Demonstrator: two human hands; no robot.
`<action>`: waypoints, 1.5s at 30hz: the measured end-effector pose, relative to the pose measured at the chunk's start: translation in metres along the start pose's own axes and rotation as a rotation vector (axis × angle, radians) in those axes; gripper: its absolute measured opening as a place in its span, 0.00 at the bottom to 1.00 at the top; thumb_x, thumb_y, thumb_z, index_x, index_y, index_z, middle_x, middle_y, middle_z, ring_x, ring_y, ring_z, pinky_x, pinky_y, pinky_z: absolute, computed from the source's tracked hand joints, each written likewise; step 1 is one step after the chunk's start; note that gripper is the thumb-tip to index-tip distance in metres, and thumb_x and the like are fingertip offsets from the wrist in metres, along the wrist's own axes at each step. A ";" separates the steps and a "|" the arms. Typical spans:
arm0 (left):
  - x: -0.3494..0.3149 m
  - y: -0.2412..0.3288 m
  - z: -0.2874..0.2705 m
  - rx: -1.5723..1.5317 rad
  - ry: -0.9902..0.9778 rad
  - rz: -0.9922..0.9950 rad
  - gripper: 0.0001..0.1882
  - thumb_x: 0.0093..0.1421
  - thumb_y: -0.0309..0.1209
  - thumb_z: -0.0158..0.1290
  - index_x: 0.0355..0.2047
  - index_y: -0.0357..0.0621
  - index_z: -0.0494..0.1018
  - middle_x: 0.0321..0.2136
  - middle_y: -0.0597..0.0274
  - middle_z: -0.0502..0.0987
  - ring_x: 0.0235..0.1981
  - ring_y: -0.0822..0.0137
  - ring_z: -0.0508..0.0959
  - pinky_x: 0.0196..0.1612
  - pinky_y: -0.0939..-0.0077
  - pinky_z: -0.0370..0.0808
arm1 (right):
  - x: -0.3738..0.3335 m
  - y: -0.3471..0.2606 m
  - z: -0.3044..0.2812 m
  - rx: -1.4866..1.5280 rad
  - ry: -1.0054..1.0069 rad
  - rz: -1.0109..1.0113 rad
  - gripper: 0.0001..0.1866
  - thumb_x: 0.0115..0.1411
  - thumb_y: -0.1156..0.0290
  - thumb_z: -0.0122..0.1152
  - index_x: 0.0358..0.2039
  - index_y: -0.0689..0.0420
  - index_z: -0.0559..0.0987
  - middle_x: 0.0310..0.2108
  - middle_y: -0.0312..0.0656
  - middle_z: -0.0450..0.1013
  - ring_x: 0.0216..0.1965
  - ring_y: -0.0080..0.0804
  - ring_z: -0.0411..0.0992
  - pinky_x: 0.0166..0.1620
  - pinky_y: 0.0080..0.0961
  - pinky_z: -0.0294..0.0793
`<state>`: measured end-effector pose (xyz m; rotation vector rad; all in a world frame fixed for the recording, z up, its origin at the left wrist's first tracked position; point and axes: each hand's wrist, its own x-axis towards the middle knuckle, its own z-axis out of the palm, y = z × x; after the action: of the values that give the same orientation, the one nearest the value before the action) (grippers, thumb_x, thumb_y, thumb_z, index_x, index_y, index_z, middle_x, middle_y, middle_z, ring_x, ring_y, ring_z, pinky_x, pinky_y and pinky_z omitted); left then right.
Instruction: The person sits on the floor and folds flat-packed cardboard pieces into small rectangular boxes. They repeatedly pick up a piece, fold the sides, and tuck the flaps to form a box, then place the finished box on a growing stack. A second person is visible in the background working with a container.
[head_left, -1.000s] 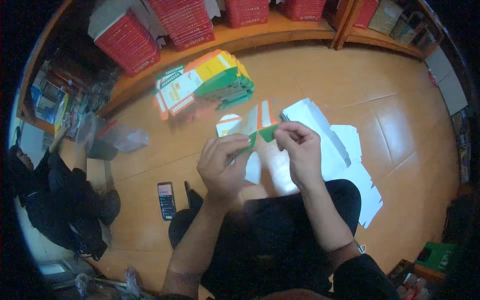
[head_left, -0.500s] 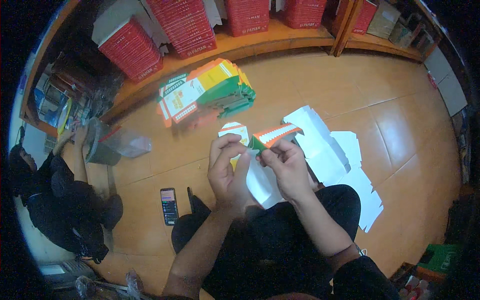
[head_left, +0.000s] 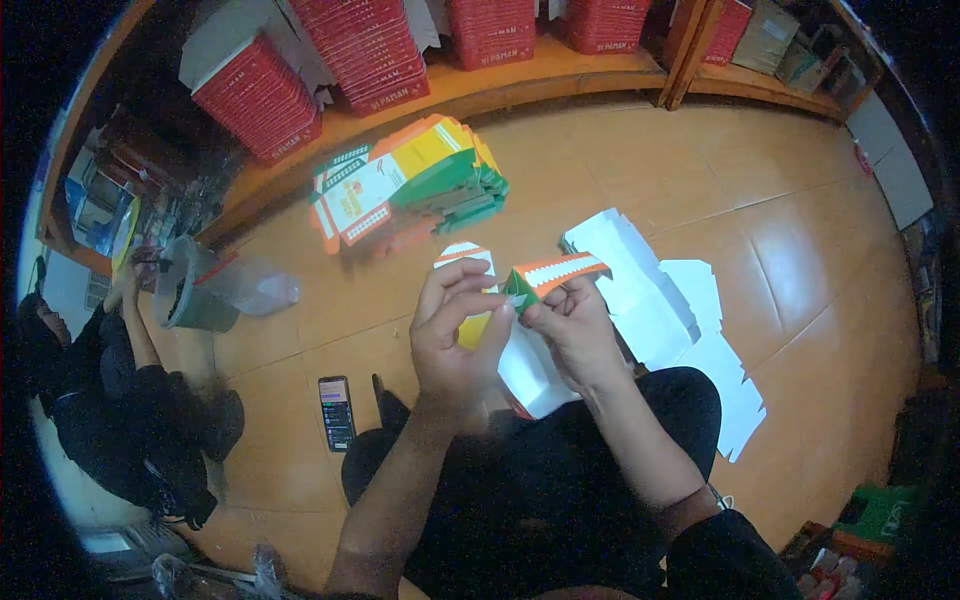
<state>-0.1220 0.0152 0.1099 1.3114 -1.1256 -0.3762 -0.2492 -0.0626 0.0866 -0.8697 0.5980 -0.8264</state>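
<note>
Just above my lap, a part-folded cardboard box is held between both hands, its white inside facing up and its orange and green printed side raised at the far end. My left hand pinches the green corner flap with thumb and fingertips. My right hand grips the same end from the right, the thumb pressed on the green panel below an orange strip with white scallops. Fingers hide part of the corner. Beyond my left hand, another yellow, white and orange printed carton lies partly covered.
White-side-up cartons lie on the tiled floor at right. Ahead is a pile of flat printed cartons; red box stacks fill the shelf behind. At left are a phone, a bucket, a plastic bag and another person.
The held box's green and orange end has tilted slightly, showing more green. My hands keep nearly the same places. At left, the other person's hands have shifted by the bucket.
</note>
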 end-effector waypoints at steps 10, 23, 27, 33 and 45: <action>0.003 -0.011 0.001 -0.030 -0.060 0.024 0.07 0.53 0.19 0.62 0.33 0.35 0.80 0.47 0.49 0.78 0.47 0.58 0.80 0.52 0.67 0.75 | 0.004 0.000 -0.006 -0.019 -0.060 -0.025 0.17 0.55 0.82 0.65 0.46 0.65 0.75 0.39 0.45 0.79 0.39 0.27 0.78 0.43 0.24 0.78; 0.002 -0.018 -0.003 0.265 0.065 0.073 0.10 0.48 0.22 0.66 0.33 0.43 0.84 0.46 0.50 0.80 0.45 0.57 0.80 0.47 0.66 0.77 | -0.002 0.014 -0.001 0.068 -0.163 0.062 0.18 0.67 0.67 0.59 0.54 0.60 0.76 0.45 0.37 0.77 0.43 0.21 0.73 0.46 0.23 0.73; 0.006 -0.015 -0.003 0.504 0.070 0.278 0.12 0.47 0.21 0.65 0.34 0.45 0.83 0.47 0.52 0.80 0.40 0.55 0.79 0.44 0.65 0.77 | -0.005 0.004 0.006 0.078 -0.138 0.059 0.20 0.66 0.67 0.60 0.55 0.63 0.74 0.47 0.39 0.76 0.45 0.23 0.73 0.49 0.24 0.72; 0.001 -0.018 0.002 0.546 0.110 0.332 0.12 0.48 0.21 0.64 0.35 0.44 0.82 0.48 0.52 0.79 0.40 0.55 0.78 0.44 0.65 0.76 | -0.016 -0.001 0.021 0.172 -0.136 0.059 0.23 0.65 0.71 0.60 0.58 0.65 0.71 0.46 0.39 0.76 0.48 0.24 0.72 0.52 0.21 0.70; 0.007 -0.018 -0.006 -0.028 0.301 0.081 0.11 0.57 0.17 0.57 0.39 0.35 0.68 0.48 0.39 0.76 0.42 0.67 0.79 0.42 0.77 0.78 | 0.017 -0.002 -0.014 -0.424 0.312 -0.304 0.06 0.62 0.74 0.63 0.37 0.59 0.76 0.33 0.32 0.72 0.36 0.16 0.68 0.40 0.17 0.68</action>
<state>-0.1073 0.0082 0.0975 1.2461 -0.9123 -0.1281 -0.2512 -0.0829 0.0792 -1.2488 0.9516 -1.1455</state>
